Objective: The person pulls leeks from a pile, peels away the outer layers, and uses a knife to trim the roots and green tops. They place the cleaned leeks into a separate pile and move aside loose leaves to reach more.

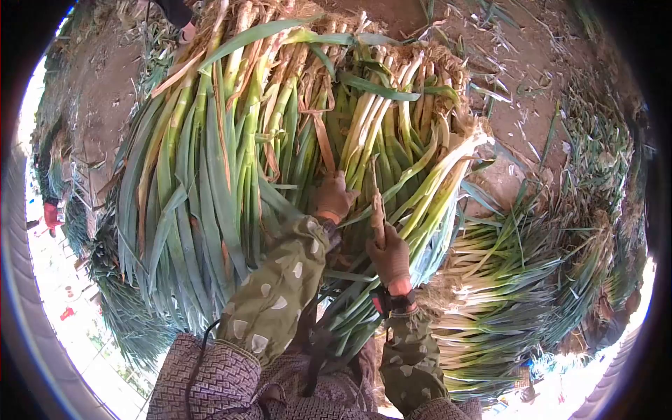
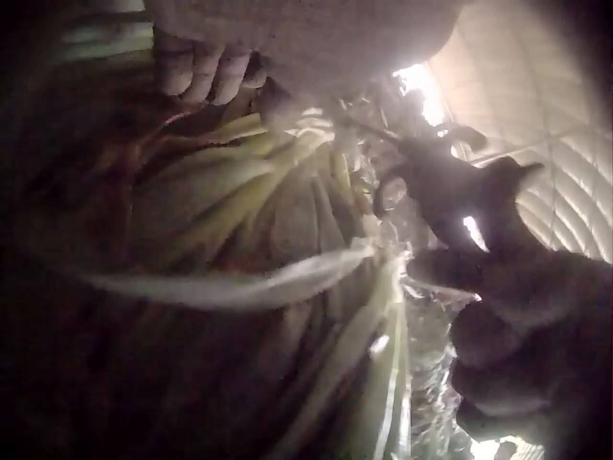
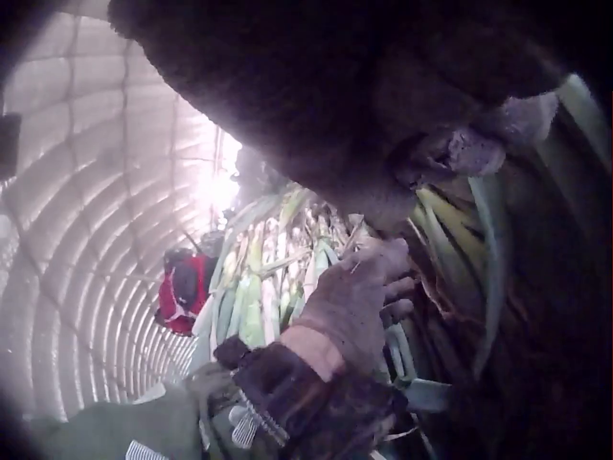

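A big heap of long green onions lies before me, roots at the far end and leaves toward me. My gloved left hand is low in the middle of it, fingers bent at the lower end of a flat brown strip that runs up over the stalks. To its right, my gloved right hand grips a slim brown stick-like tool, its narrow end pointing up and away among the stalks. The left hand also shows in the right wrist view. In the left wrist view the right hand is dark.
More green onions are stacked at the lower right, white stems facing left. Another leafy pile lies at the lower left. Bare soil with scattered scraps is behind the heap. Part of another person's hand shows at the top left.
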The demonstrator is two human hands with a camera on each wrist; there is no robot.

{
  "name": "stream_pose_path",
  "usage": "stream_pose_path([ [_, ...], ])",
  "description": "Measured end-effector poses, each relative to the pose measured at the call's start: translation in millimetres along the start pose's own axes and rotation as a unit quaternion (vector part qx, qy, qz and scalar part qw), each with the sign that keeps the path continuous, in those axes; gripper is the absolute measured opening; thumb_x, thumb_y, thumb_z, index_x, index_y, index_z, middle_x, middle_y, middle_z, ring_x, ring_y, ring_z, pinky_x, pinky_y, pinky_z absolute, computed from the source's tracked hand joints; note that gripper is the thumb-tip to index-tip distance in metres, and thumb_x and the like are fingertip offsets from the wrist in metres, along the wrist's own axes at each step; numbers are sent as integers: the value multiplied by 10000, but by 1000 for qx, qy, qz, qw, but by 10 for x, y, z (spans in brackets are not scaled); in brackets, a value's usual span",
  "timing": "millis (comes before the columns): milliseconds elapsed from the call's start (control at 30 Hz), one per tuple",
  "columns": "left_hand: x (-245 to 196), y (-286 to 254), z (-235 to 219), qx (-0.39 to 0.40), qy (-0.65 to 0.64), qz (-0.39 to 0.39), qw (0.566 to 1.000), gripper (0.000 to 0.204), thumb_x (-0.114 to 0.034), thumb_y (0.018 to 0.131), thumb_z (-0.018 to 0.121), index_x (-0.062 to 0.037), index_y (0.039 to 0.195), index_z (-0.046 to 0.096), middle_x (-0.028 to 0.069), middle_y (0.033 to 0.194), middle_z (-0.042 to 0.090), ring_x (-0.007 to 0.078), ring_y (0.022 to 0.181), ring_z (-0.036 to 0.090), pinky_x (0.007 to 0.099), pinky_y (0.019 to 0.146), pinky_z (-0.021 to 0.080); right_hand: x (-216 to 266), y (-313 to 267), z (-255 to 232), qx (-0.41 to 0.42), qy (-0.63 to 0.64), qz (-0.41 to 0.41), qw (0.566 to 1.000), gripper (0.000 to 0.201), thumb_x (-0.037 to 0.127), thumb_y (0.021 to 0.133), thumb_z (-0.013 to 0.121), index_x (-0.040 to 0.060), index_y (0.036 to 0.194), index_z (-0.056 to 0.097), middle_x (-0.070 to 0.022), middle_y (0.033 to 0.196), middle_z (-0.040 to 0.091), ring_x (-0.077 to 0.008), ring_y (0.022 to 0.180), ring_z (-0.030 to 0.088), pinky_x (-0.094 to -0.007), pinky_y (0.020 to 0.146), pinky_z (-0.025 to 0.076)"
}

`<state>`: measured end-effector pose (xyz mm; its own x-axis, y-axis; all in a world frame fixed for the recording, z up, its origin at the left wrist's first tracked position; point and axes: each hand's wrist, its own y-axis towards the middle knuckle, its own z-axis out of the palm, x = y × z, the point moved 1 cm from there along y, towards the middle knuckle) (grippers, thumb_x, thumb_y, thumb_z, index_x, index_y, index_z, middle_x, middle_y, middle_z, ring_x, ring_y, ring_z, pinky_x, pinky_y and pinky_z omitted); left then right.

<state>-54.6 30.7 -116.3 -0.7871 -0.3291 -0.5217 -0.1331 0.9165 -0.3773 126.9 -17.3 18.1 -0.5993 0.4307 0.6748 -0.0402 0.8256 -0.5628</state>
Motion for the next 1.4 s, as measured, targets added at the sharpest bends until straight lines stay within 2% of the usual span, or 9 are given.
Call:
stream_pose_path([
  [200, -91, -504, 487, -85, 142, -114, 980, 531, -340, 845, 701, -95, 1282, 524, 172, 1022, 647, 358, 761, 661, 406, 701, 552, 213, -158, 40, 197, 7, -113, 974, 530, 200, 837, 675, 74, 1329, 524, -262, 977, 670, -458, 927, 656, -475, 767, 538],
  [267, 288, -466, 617, -35, 61, -5, 998, 491, -348, 876, 671, -67, 1252, 528, 207, 1027, 631, 402, 781, 650, 448, 736, 541, 197, -55, 53, 123, 27, -75, 989, 510, 199, 837, 677, 60, 1306, 532, -259, 978, 670, -456, 940, 653, -465, 771, 537],
  [333, 31, -562, 191, 78, -59, -55, 994, 545, -393, 876, 669, 15, 1210, 529, 280, 1051, 620, 479, 930, 627, 505, 846, 508, 269, 16, -21, 81, 59, -29, 995, 473, 210, 840, 690, 47, 1263, 556, -254, 973, 670, -459, 950, 647, -443, 775, 535],
  [567, -101, -781, 127, 99, -139, -182, 968, 477, -303, 718, 758, 46, 1010, 614, 279, 924, 680, 445, 912, 664, 491, 810, 523, 97, -71, -139, 33, 90, 4, 995, 455, 136, 830, 668, 34, 1265, 584, -259, 951, 658, -449, 937, 656, -404, 782, 535],
  [700, -85, -756, 142, 116, -156, -191, 962, 505, -285, 702, 735, 56, 1056, 620, 293, 1064, 660, 436, 1020, 639, 467, 877, 509, -69, -213, -139, 24, 59, 27, 998, 426, 146, 789, 701, -12, 1177, 626, -123, 834, 646, -178, 748, 609, -337, 728, 516],
  [867, -5, -843, 229, 129, -116, -135, 976, 569, -266, 700, 759, 57, 1137, 592, 277, 1090, 652, 453, 1043, 623, 455, 900, 497, -38, -394, -277, 4, 99, 56, 994, 359, 133, 791, 685, -22, 1108, 624, -126, 780, 614, -161, 701, 568, -337, 682, 508],
  [967, -184, -720, -464, 227, -176, -194, 938, 597, -227, 716, 764, 58, 1197, 557, 254, 1078, 664, 424, 1056, 630, 423, 922, 483, -124, -510, -472, 17, 20, 60, 998, 412, 78, 816, 669, 19, 1218, 605, -179, 906, 679, -231, 847, 693, -341, 778, 544],
  [1167, -674, -718, -819, 160, -260, -68, 950, 610, -233, 750, 786, 54, 1234, 550, 250, 1123, 669, 402, 1059, 637, 404, 920, 488, 33, -716, -809, -31, 114, 63, 991, 502, 22, 804, 644, -20, 1300, 582, -143, 915, 695, -117, 836, 659, -320, 749, 554],
  [1400, -361, -1242, -20, 141, -300, -168, 928, 523, -268, 803, 768, 54, 1179, 601, 220, 1011, 698, 352, 978, 669, 404, 862, 497, 112, -851, -580, 37, 82, 83, 993, 539, 100, 817, 701, 8, 1329, 559, -231, 959, 696, -267, 880, 709, -365, 801, 547],
])
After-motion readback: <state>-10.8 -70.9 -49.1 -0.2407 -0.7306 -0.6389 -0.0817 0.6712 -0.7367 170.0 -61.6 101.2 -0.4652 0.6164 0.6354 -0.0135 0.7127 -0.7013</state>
